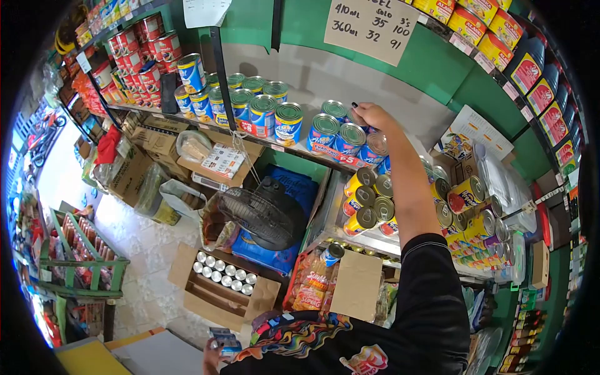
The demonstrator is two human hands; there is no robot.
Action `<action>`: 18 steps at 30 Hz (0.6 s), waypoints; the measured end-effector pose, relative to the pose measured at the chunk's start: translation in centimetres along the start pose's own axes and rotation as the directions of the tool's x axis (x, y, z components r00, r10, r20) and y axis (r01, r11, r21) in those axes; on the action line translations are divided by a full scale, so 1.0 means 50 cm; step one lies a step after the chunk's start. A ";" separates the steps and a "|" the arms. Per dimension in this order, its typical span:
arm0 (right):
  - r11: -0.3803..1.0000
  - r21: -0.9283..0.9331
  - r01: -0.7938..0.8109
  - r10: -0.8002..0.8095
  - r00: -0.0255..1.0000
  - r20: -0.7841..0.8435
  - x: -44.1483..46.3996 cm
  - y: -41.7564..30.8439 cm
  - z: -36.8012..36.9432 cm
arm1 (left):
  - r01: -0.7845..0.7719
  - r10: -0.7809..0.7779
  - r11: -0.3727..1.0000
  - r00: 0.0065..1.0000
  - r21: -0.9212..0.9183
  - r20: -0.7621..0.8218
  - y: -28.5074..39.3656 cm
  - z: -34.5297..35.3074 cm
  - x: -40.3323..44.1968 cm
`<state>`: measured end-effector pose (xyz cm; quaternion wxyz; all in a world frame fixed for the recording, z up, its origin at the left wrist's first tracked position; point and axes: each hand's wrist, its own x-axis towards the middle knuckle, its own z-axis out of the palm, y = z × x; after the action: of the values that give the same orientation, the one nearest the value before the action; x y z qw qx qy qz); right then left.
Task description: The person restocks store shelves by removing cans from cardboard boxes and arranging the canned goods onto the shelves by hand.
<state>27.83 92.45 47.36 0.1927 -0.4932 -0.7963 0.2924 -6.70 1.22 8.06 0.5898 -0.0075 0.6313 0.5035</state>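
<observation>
My right hand point(370, 117) reaches over the shelf, its fingers curled down behind the front row of Angel milk cans. It is beside a blue-labelled can point(334, 111); what lies under the fingers is hidden. Close by stand more Angel cans, among them a can at the left front point(323, 132), a middle can point(350, 137) and a can under my wrist point(377, 145). At the bottom edge, my left hand point(212, 359) is closed around blue-and-silver cans point(225, 342), partly cut off by the frame.
Left along the shelf are blue cans point(261, 112) and stacked red cans point(150, 78). Below stand a black fan point(269, 215) and an open carton point(262, 306) with silver-topped cans. Yellow-labelled cans point(360, 199) stack beneath my right arm. A shelf post point(222, 81) rises among the cans.
</observation>
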 end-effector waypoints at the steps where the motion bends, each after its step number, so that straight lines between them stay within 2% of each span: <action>1: 0.999 0.038 0.004 -0.002 0.999 -0.053 0.028 0.030 0.004 | -0.131 0.126 0.983 0.991 0.125 0.044 0.010 -0.008 -0.005; 2: 0.997 0.076 0.006 0.002 0.995 -0.103 0.040 0.047 0.011 | -0.344 0.307 0.860 0.939 0.376 0.156 0.029 -0.022 -0.017; 3: 0.998 -0.024 0.054 -0.059 0.971 -0.233 0.034 0.028 0.009 | -0.272 0.268 0.901 0.962 0.337 0.060 0.052 -0.025 -0.039; 4: 0.988 -0.128 0.090 -0.130 0.928 -0.350 0.019 -0.018 -0.001 | -0.091 0.111 0.980 0.988 0.174 -0.110 0.155 0.065 -0.102; 5: 0.966 -0.233 0.114 -0.212 0.866 -0.452 0.000 -0.076 -0.014 | -0.044 0.057 0.996 0.982 0.075 -0.178 0.247 0.136 -0.154; 6: 0.969 -0.214 0.122 -0.202 0.892 -0.405 -0.024 -0.129 -0.025 | -0.053 0.059 0.998 0.978 0.037 -0.202 0.318 0.177 -0.195; 7: 0.972 -0.192 0.134 -0.196 0.917 -0.349 -0.054 -0.188 -0.032 | -0.151 0.149 0.989 0.978 0.000 -0.149 0.340 0.164 -0.204; 8: 0.974 -0.168 0.153 -0.195 0.940 -0.279 -0.087 -0.252 -0.030 | -0.185 0.205 0.965 0.973 0.185 -0.101 0.402 0.191 -0.230; 9: 0.981 -0.028 0.194 -0.195 0.960 -0.202 -0.144 -0.318 -0.019 | -0.300 0.302 0.938 0.953 0.176 0.012 0.427 0.170 -0.232; 11: 0.943 0.247 0.223 -0.226 0.974 -0.016 -0.283 -0.420 0.040 | -0.459 0.435 0.858 0.888 0.230 0.149 0.555 0.269 -0.305; 12: 0.905 0.369 0.212 -0.256 0.964 0.073 -0.346 -0.446 0.083 | -0.521 0.500 0.841 0.852 0.150 0.153 0.605 0.325 -0.345; 13: 0.834 0.523 0.178 -0.304 0.938 0.165 -0.404 -0.450 0.145 | -0.561 0.535 0.823 0.819 0.089 0.210 0.630 0.334 -0.356; 15: 0.643 0.765 0.046 -0.432 0.847 0.312 -0.497 -0.431 0.258 | -0.705 0.641 0.700 0.690 0.113 0.337 0.696 0.402 -0.365; 17: 0.474 0.870 -0.136 -0.439 0.821 0.367 -0.560 -0.419 0.347 | -0.807 0.697 0.591 0.505 -0.009 0.510 0.750 0.470 -0.351; 18: 0.299 0.918 -0.261 -0.462 0.802 0.379 -0.583 -0.418 0.373 | -0.839 0.700 0.538 0.388 -0.085 0.600 0.770 0.501 -0.337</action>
<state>15.45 53.95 46.47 0.2086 -0.1105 -0.5136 0.8249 -6.34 26.49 49.97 0.4406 0.5069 0.4073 0.6189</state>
